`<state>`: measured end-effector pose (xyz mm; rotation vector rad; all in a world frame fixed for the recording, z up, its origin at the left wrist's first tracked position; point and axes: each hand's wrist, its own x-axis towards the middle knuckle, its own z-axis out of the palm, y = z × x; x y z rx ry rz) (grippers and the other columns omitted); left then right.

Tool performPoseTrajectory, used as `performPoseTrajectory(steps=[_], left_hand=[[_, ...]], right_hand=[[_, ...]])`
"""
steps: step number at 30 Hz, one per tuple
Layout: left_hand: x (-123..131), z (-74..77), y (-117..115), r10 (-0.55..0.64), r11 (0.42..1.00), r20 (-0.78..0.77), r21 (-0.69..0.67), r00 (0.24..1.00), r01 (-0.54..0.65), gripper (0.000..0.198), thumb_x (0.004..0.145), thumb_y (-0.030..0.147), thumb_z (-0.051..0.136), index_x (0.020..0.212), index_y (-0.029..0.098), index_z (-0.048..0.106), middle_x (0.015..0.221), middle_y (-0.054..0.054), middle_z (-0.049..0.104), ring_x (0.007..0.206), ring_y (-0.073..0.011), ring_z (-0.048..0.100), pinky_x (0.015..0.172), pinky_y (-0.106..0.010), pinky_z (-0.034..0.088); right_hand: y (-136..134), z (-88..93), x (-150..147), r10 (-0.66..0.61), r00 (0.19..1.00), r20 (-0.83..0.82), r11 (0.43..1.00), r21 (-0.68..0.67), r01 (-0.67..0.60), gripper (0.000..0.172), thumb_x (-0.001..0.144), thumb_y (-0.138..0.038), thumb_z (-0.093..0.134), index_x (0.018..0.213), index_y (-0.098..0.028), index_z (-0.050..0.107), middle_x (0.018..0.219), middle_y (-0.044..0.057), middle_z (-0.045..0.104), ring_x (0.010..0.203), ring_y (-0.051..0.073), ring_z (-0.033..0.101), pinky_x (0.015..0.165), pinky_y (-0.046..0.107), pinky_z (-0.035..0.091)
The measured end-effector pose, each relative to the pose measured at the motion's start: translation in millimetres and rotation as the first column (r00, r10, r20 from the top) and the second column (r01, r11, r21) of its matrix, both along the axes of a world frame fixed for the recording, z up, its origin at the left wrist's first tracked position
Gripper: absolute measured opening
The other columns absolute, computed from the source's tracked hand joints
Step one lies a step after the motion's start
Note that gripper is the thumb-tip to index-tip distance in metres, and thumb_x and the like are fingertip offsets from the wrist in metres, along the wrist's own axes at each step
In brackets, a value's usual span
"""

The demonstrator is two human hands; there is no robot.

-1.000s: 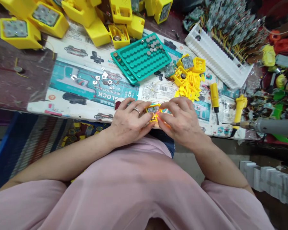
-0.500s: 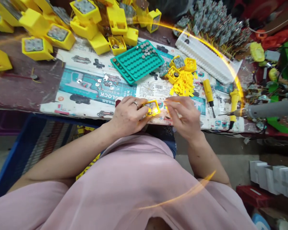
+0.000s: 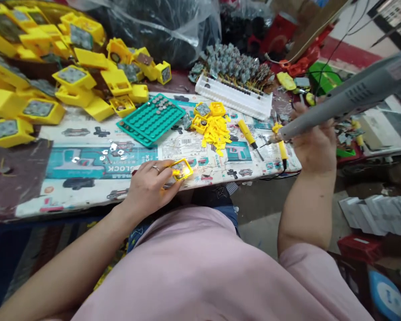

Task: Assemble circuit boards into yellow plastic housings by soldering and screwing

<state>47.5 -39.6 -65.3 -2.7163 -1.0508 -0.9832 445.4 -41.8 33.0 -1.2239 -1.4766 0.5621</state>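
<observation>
My left hand [image 3: 153, 183], with a ring on one finger, grips a small open yellow plastic case [image 3: 182, 169] at the table's front edge. A light shines brightly on the grey part inside the case. On the right, my right hand [image 3: 313, 149] is raised behind a grey electric screwdriver [image 3: 341, 104]. Its fingers are spread and partly hidden by the tool, and none wraps over the front. The tool's thin bit points left, above a yellow-handled screwdriver [image 3: 247, 132]. Small yellow plastic pieces [image 3: 216, 133] lie heaped beyond the case.
A teal tray [image 3: 150, 120] holds small round metal parts. Yellow cases [image 3: 75, 96] are piled at the back left. A white ridged rack [image 3: 234, 98] stands by many grey wired parts [image 3: 239, 64]. White boxes [image 3: 374, 216] are stacked below on the right.
My right hand has left the yellow case and moved right, up to the electric screwdriver. My left hand still holds the case. The view has turned to the right.
</observation>
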Motion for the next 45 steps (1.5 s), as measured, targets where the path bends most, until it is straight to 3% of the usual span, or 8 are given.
performPoseTrajectory(steps=[7,10,14,20,23,28,37,45], left_hand=[[-2,-2.6,4,-0.029,0.987,0.103,-0.151,0.994,0.045,0.016,0.089,0.033,0.064,0.091,0.017,0.067,0.102,-0.012,0.075,0.093,-0.0237,0.073,0.082,-0.036,0.057],[7,1.4,8,-0.055,0.985,0.111,-0.154,0.992,0.072,0.016,0.089,0.032,0.064,0.091,0.016,0.066,0.100,-0.012,0.076,0.092,-0.0233,0.074,0.081,-0.035,0.057],[20,1.9,14,-0.075,0.992,0.048,-0.102,0.996,0.080,0.017,0.090,0.033,0.063,0.091,0.016,0.066,0.104,-0.012,0.076,0.094,-0.0246,0.073,0.084,-0.037,0.057],[19,-0.1,15,-0.111,0.992,0.010,-0.062,0.994,0.112,0.018,0.094,0.035,0.056,0.095,0.018,0.062,0.104,-0.012,0.075,0.092,-0.0244,0.073,0.080,-0.038,0.058],[16,-1.8,19,-0.144,0.989,-0.003,-0.045,0.990,0.144,0.015,0.095,0.033,0.054,0.098,0.020,0.059,0.105,-0.012,0.074,0.093,-0.0237,0.073,0.079,-0.037,0.059],[14,-7.1,26,-0.171,0.985,0.018,0.017,0.985,0.170,0.018,0.097,0.037,0.051,0.099,0.021,0.060,0.103,-0.011,0.074,0.090,-0.0242,0.074,0.075,-0.037,0.060],[14,-9.6,24,-0.166,0.986,0.035,0.020,0.986,0.165,0.016,0.095,0.034,0.054,0.098,0.020,0.061,0.105,-0.011,0.074,0.093,-0.0243,0.073,0.077,-0.038,0.060],[18,-4.9,15,-0.120,0.991,0.028,-0.055,0.992,0.122,0.017,0.095,0.034,0.056,0.096,0.019,0.062,0.107,-0.012,0.074,0.094,-0.0246,0.072,0.082,-0.038,0.058]], right_hand=[[-22,-7.0,-17,0.064,0.992,-0.113,0.985,0.164,-0.045,0.057,0.063,-0.027,0.088,0.115,-0.041,0.069,0.093,-0.001,0.076,0.090,0.022,0.073,0.091,0.040,0.059],[-24,-6.0,-39,0.274,0.940,-0.203,0.954,0.184,-0.238,0.074,0.062,-0.040,0.087,0.130,-0.042,0.060,0.094,-0.002,0.074,0.096,0.022,0.072,0.097,0.044,0.059],[-12,-14.0,-61,0.513,0.815,-0.270,0.856,0.092,-0.508,0.066,0.074,-0.047,0.078,0.136,-0.040,0.054,0.085,-0.004,0.074,0.073,0.018,0.072,0.075,0.041,0.064],[11,-23.0,-70,-0.108,0.982,-0.154,0.992,0.042,0.115,0.044,0.064,-0.046,0.088,0.091,-0.026,0.060,0.077,-0.006,0.065,0.067,0.011,0.063,0.066,0.028,0.057],[22,-19.9,-73,-0.020,0.958,-0.285,0.995,0.085,0.046,0.047,0.074,-0.059,0.075,0.105,-0.030,0.056,0.097,-0.002,0.070,0.083,0.013,0.067,0.072,0.030,0.058],[30,-14.1,-84,-0.013,0.921,-0.390,0.996,0.077,0.046,0.062,0.071,-0.056,0.078,0.120,-0.033,0.049,0.078,-0.005,0.067,0.068,0.014,0.064,0.063,0.031,0.057],[27,-4.6,-94,0.034,0.908,-0.417,0.988,0.151,0.033,0.045,0.073,-0.053,0.077,0.102,-0.031,0.049,0.083,-0.004,0.069,0.073,0.013,0.065,0.069,0.030,0.055],[6,8.3,-74,0.036,0.952,-0.305,0.992,0.123,0.002,0.062,0.076,-0.086,0.046,0.101,-0.030,0.059,0.076,0.000,0.064,0.072,0.019,0.066,0.077,0.039,0.057]])
